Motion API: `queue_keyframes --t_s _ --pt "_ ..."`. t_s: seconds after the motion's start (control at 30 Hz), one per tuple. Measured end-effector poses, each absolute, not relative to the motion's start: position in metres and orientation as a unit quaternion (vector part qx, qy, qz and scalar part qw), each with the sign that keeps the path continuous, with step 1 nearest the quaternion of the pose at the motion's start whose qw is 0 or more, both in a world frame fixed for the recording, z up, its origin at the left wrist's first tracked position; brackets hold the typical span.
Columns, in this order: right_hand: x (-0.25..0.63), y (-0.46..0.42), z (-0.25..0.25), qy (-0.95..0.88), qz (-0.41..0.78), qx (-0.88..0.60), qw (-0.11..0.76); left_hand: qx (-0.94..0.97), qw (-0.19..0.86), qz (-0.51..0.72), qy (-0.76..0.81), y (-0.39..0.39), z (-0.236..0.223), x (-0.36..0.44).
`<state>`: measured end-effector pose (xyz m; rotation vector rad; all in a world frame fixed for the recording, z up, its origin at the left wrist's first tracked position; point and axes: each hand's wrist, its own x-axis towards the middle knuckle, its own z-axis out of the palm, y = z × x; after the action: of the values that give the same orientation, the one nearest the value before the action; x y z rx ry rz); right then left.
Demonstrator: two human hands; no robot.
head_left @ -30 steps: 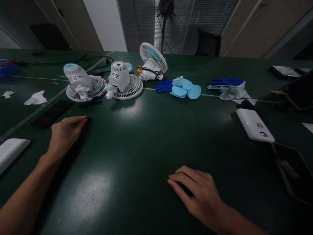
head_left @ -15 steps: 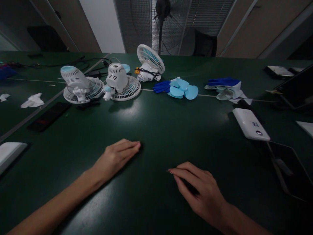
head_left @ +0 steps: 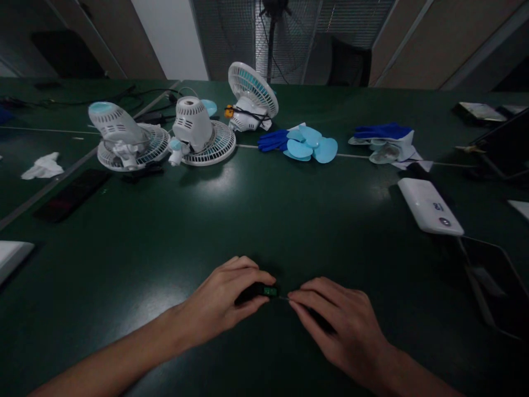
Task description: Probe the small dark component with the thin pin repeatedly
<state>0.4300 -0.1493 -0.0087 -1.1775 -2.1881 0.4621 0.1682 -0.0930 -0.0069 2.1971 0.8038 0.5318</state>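
Observation:
My left hand point(head_left: 231, 289) pinches a small dark block with a green face point(head_left: 270, 291) between thumb and fingertips, low over the dark green table. What kind of thing the block is, I cannot tell. Across from it, the closed fingertips of my right hand point(head_left: 336, 314) hold a thin metal piece point(head_left: 283, 298). Its tip points left, toward the green end of the block; whether the two touch is too small to make out. Most of the thin piece is hidden inside my right hand.
Beyond my hands stand several small white fans, among them one lying face down point(head_left: 192, 129) and one tilted up point(head_left: 253, 96). Light blue fan blades point(head_left: 312, 144) rest by blue gloves point(head_left: 382, 140). A white power bank point(head_left: 430, 207) lies right, a dark phone point(head_left: 72, 196) left.
My left hand has moved right and toward me, close to my right hand, and the green-faced block now shows in its fingers. My right hand stays nearly in place with the thin metal piece.

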Motion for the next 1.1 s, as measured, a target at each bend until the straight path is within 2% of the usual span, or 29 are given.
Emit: queue_keyframes --t_s 0.17,0.47,0.7,0.93,1.1 --pt "0.428 -0.146 -0.008 -0.833 0.154 -0.443 0.294 0.835 0.398 0.200 0.322 -0.092 -0.004 0.171" --pt "0.422 -0.145 -0.007 -0.839 0.154 -0.437 0.286 0.852 0.390 0.184 0.297 -0.087 -0.005 0.171" --pt "0.410 -0.153 -0.001 -0.814 0.190 -0.412 0.363 0.862 0.369 0.195 0.289 -0.089 -0.007 0.172" --pt "0.422 -0.147 -0.009 -0.820 0.157 -0.449 0.320 0.869 0.353 0.190 0.289 -0.088 -0.006 0.171" --pt "0.424 -0.148 -0.009 -0.817 0.151 -0.456 0.320 0.887 0.323 0.160 0.290 -0.090 -0.003 0.147"
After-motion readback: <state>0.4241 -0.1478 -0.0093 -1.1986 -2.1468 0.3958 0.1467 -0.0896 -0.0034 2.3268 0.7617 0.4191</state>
